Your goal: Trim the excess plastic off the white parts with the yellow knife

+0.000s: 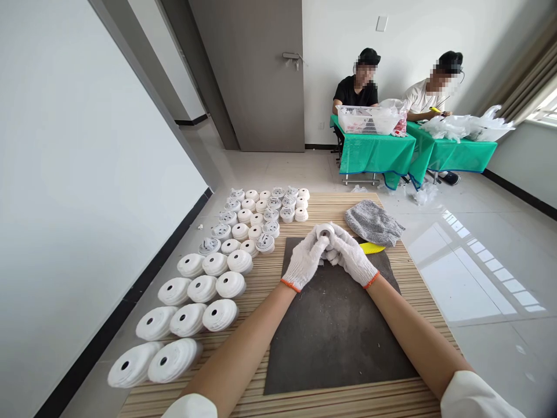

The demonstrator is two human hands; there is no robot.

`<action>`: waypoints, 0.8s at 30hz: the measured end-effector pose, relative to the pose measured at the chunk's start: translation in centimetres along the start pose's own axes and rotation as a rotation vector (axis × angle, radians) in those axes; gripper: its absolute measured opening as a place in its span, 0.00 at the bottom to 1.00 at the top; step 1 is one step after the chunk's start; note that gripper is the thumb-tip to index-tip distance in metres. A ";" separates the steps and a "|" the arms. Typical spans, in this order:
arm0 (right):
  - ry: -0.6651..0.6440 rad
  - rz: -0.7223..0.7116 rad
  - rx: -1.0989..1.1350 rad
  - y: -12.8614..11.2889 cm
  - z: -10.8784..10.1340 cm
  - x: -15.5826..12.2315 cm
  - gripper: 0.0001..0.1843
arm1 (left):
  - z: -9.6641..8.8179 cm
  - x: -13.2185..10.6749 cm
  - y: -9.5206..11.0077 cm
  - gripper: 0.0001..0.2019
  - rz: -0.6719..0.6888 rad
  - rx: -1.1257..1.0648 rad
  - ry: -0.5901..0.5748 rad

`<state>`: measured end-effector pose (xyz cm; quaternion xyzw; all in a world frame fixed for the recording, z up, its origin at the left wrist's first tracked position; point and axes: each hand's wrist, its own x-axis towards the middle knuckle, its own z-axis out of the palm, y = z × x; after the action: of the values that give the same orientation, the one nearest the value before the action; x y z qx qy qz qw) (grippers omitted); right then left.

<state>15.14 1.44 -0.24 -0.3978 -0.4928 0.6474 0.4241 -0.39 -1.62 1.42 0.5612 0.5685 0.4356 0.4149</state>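
Note:
Both of my hands wear white knit gloves with orange cuffs. My left hand [302, 261] and my right hand [350, 255] meet above the far part of a dark grey mat [335, 342], fingers closed around a small white round part [326, 230] with a hole in its top. The gloves cover most of that part. Just beyond my right hand lies a yellow object [372, 248], perhaps a knife handle. A crumpled grey cloth [374, 222] is beside it.
White round parts with center holes [219, 314] stand in rows along the left of the striped table [261, 284]. Farther back are several with grey, open-looking tops [221, 231]. Two people sit behind green-covered tables [376, 155] bearing a white basket [363, 120] and plastic bags [452, 126].

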 end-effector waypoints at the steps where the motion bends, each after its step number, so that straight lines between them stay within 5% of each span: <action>1: -0.002 0.004 -0.005 -0.1 0.0 -0.1 0.20 | 0.1 0.1 -0.1 0.22 -0.019 -0.012 0.016; 24: -0.100 -0.064 -0.064 0.2 -0.4 -0.4 0.21 | 0.2 0.3 -0.3 0.15 -0.079 -0.031 0.089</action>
<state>15.58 1.16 -0.43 -0.3622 -0.5463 0.6365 0.4065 -0.25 -1.36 1.08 0.5118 0.6012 0.4524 0.4146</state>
